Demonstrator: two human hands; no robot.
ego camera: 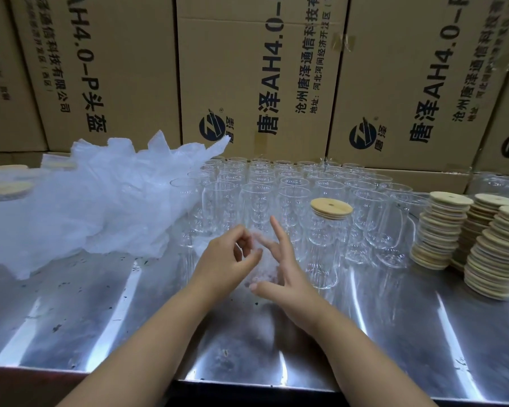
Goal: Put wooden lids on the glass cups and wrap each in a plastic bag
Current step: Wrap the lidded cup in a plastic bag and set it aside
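A plastic bag point(261, 273) is being worked just left of a lidded glass cup point(325, 248).
The left hand point(227, 259) is pinching it; the right hand point(290, 276) is touching it, fingers straight.

I have open steel table point(86, 312) all along the near edge. Ahead, tightly packed glass cups point(259, 186) block the way, with one lidded cup point(323, 245) standing forward. Heaped plastic bags point(86, 201) wall the left, stacks of wooden lids point(441, 230) crowd the right, and cardboard boxes point(247, 69) close the back.
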